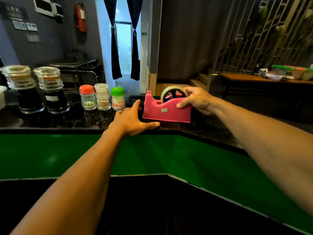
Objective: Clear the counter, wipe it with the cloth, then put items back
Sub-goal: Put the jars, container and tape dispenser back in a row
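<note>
A pink tape dispenser point(166, 110) with a roll of clear tape stands on the dark stone counter point(67, 121). My right hand point(197, 100) grips its right end, thumb on the front face and fingers over the roll. Just to the left of the dispenser, my left hand point(132, 118) lies flat on the counter with straight, spread fingers and its thumb along the dispenser's base. No cloth is in view.
Three small jars point(102, 98) with red, clear and green lids stand left of the dispenser. Two tall glass jars point(39, 89) stand further left. The counter's green front panel point(118, 155) drops towards me. A wooden table point(264, 80) is at back right.
</note>
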### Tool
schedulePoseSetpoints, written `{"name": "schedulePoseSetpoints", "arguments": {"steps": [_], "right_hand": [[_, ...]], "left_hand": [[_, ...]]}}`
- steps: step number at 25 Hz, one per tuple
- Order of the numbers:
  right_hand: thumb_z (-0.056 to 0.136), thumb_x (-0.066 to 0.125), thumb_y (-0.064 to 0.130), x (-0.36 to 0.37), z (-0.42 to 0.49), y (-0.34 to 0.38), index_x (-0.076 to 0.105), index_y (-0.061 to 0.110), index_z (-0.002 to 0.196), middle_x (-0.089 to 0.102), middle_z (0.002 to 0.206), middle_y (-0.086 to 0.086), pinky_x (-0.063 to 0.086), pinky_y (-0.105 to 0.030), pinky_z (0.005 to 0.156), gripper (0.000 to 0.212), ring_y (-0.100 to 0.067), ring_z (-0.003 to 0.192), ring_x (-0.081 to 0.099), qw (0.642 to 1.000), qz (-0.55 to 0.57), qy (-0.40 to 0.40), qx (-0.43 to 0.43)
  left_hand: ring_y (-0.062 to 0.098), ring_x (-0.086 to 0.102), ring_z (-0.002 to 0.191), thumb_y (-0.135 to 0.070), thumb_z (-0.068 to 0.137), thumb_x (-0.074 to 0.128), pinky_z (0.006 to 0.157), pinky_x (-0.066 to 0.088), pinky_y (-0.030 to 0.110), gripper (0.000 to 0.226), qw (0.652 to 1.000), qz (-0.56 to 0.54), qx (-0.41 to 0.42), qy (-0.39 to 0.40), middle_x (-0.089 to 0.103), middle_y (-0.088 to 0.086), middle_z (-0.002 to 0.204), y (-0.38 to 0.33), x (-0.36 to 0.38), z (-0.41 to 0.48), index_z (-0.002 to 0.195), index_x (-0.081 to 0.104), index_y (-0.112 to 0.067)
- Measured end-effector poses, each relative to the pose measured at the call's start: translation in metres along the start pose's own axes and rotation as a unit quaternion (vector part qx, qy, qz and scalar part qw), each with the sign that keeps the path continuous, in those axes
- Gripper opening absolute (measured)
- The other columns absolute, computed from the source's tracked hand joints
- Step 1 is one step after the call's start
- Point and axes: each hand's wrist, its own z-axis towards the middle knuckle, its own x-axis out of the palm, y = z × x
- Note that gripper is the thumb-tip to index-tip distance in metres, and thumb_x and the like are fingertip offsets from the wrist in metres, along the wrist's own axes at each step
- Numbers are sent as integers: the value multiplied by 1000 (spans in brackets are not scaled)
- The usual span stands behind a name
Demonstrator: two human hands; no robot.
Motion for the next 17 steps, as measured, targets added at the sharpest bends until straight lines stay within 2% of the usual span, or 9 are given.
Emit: {"name": "schedulePoseSetpoints", "arguments": {"steps": [2, 4, 5, 8, 9, 11, 13, 15, 17], "right_hand": [[55, 76, 1, 3, 11, -5, 65, 20, 97, 68, 98, -9, 57, -40, 79, 47, -26, 94, 64, 999, 9, -30, -7], [58, 76, 7, 9, 13, -9, 58, 18, 123, 64, 111, -4, 56, -35, 80, 68, -21, 100, 63, 995, -35, -93, -11], [63, 77, 8, 12, 13, -13, 53, 16, 129, 61, 113, -2, 55, -31, 78, 71, -18, 100, 61, 990, -42, -135, -7], [67, 84, 16, 20, 15, -32, 59, 14, 118, 58, 111, -1, 50, -28, 82, 57, -15, 101, 58, 963, -88, -256, -11], [69, 83, 16, 24, 16, -39, 65, 15, 111, 64, 110, -2, 51, -30, 85, 46, -16, 101, 61, 963, -97, -252, -16], [81, 69, 9, 34, 12, -42, 71, 16, 109, 71, 109, -2, 52, -33, 91, 29, -18, 102, 65, 981, -79, -179, -7], [89, 56, 7, 40, 3, -37, 71, 19, 116, 71, 111, -1, 51, -34, 94, 33, -17, 102, 65, 992, -56, -117, -9], [90, 51, 9, 38, -11, -32, 69, 18, 119, 70, 116, -2, 48, -35, 99, 36, -18, 107, 63, 991, -66, -113, -22], [88, 49, 7, 29, -27, -28, 61, 14, 129, 63, 128, -5, 42, -31, 106, 43, -19, 119, 57, 987, -92, -127, -13]], "left_hand": [[20, 41, 137, -80, 57, 67, 113, 30, 50, 122, 997, -74, 12, 12, 43, -6, 149, 3, 1, 8, 152, 13, -27], [16, 47, 132, -69, 55, 76, 111, 37, 47, 112, 989, -145, 34, 16, 49, -4, 144, 3, 1, 10, 148, 27, -29], [13, 51, 127, -61, 57, 81, 109, 40, 45, 103, 985, -166, 47, 8, 54, -3, 139, 1, 2, 10, 143, 35, -27], [6, 61, 111, -45, 67, 82, 104, 45, 40, 73, 982, -163, 94, -32, 69, -11, 113, -2, 4, 4, 128, 51, -22], [6, 62, 109, -48, 70, 79, 103, 45, 39, 68, 983, -142, 112, -35, 70, -14, 108, -4, 4, 0, 128, 52, -24], [8, 59, 115, -57, 75, 69, 104, 44, 42, 64, 984, -102, 143, -38, 69, -15, 115, -9, 5, -5, 132, 53, -30], [13, 57, 120, -57, 80, 60, 104, 44, 47, 58, 984, -67, 160, -35, 64, -11, 126, -13, 11, -4, 134, 52, -35], [17, 58, 119, -54, 85, 55, 102, 44, 50, 53, 988, -25, 149, -30, 62, -8, 129, -24, 19, -4, 135, 51, -37], [21, 59, 116, -54, 83, 55, 100, 45, 49, 53, 988, -11, 127, -81, 64, -4, 125, -32, 25, -8, 132, 52, -33]]}}
